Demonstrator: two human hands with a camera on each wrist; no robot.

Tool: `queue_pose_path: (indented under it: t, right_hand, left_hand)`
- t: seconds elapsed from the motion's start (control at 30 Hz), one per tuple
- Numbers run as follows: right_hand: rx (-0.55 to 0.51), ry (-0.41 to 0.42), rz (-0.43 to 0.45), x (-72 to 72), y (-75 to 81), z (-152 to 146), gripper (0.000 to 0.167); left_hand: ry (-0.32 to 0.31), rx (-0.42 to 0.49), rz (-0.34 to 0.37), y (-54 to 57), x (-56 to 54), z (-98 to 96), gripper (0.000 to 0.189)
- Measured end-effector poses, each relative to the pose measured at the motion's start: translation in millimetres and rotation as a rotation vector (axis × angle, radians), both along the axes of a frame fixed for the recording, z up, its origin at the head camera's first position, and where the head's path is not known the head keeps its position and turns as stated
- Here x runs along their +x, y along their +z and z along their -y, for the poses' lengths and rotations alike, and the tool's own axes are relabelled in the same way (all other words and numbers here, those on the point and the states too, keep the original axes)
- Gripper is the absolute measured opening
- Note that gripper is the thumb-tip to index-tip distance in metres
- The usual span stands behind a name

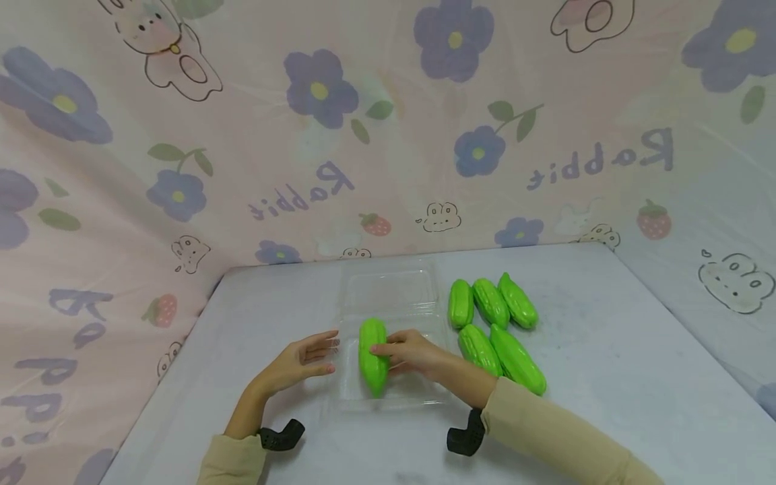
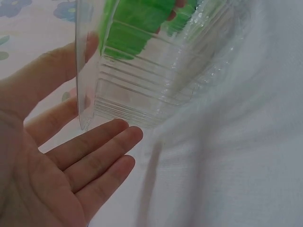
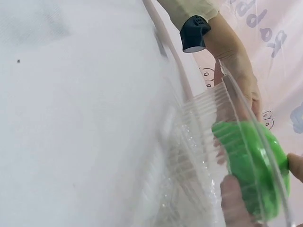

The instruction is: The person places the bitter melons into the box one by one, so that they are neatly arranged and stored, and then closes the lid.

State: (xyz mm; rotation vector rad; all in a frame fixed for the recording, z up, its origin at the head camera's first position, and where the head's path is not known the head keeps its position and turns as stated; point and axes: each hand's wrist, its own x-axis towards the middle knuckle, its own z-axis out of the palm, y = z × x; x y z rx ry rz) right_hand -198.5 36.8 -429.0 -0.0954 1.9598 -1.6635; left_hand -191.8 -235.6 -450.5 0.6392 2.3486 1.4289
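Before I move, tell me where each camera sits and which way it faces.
Head: worn on the head, facing forward and down at the box, held gourd and loose gourds; left hand, right hand and sleeves show.
Left wrist: on that wrist, facing the box's side; left palm and fingers show.
Right wrist: on that wrist, facing the held gourd; right fingertips and left forearm show.
Both wrist views share the held gourd, seen through the box.

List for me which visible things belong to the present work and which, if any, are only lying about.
Likely in the work:
held green vegetable
clear plastic box
five other green vegetables

Only surroundings:
patterned cloth
white tabletop
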Motion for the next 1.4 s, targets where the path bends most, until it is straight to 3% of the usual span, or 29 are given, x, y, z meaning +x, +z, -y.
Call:
queue_pose_path:
  t: [0.5,0.73,0.93,1.4]
  right_hand:
    - [0.03,0.024,-0.003,-0.9,-5.9,26,0.053]
    - [0.098,0.0,0.002,-1.4,-2.4,34,0.051]
    - [0.091,-0.018,0.018,-2.9,-5.9,38,0.047]
    - [0.155,0.006,-0.033,0.5,-9.2,39,0.047]
  left_hand:
    - [-0.027,0.028,0.029,-1.7,1.3,2.7,0.072]
    - [-0.024,0.023,0.035,-1.8,0.5,2.8,0.071]
    - [-0.023,0.019,0.031,-2.0,0.7,3.7,0.071]
    - [-0.016,0.009,0.03,0.2,-0.4,1.0,0.071]
